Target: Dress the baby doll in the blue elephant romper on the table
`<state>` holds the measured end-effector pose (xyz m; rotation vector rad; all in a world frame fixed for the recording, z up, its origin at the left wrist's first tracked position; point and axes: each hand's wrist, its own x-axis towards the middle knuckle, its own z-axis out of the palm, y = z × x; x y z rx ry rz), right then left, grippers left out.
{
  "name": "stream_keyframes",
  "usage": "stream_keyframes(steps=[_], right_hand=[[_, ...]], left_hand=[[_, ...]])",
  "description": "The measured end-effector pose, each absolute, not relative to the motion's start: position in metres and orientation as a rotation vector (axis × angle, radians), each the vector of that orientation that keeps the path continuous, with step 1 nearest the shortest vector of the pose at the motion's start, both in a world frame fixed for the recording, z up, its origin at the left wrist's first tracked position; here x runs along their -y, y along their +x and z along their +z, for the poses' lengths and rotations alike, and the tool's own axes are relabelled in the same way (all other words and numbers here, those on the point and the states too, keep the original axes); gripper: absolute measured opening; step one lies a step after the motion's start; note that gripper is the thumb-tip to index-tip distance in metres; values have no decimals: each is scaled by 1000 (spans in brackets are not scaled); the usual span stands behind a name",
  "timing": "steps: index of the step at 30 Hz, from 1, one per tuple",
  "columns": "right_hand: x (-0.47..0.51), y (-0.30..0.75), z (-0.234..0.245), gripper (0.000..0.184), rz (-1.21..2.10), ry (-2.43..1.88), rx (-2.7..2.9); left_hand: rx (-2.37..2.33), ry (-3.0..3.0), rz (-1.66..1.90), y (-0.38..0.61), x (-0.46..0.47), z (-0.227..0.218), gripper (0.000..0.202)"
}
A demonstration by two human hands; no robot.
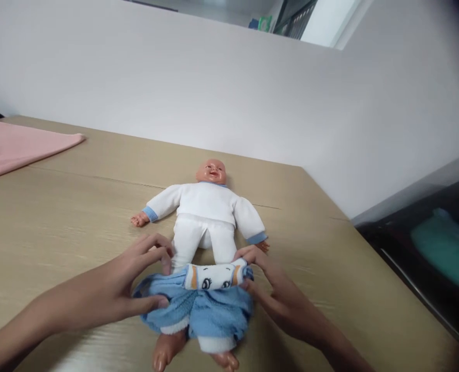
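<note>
A baby doll point(210, 206) lies on its back with its head away from me, in a white top with blue cuffs. Its soft white legs run into blue pants point(222, 310) bunched around the lower legs, with a white patch with printed eyes at the waistband. Both brown feet stick out of the white hems. At the pants' left side is my left hand point(132, 281), thumb and fingers apart, the thumb resting on the blue cloth. My right hand point(270, 284) pinches the waistband's right end between thumb and fingers.
The doll lies on a wooden table point(97, 206). A pink cloth point(24, 144) is spread at the far left. Behind the table rises a white wall point(155, 77). Beyond the right edge, a green bag-like thing point(446, 248) sits on something dark.
</note>
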<state>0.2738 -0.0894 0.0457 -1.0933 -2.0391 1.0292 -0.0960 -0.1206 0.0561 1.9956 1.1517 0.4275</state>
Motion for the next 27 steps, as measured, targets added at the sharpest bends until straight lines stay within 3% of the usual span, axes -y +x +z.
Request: stream_keyframes(steps=[6,13,21,27], right_hand=[[59,266,16,26,959,-1050,1969],[66,277,4,19,1064,-1003,1978],[54,252,-6,38,1049,-1180,1698],[49,234,-13,28,645,-1214,1729]], left_hand=[[-1142,1843,584,-85,127,47,22],[-1244,1764,757,-81,116,31,30],[-1154,1690,784,-76,79,36,29],[-1230,1806,873,-73,67,14,29]])
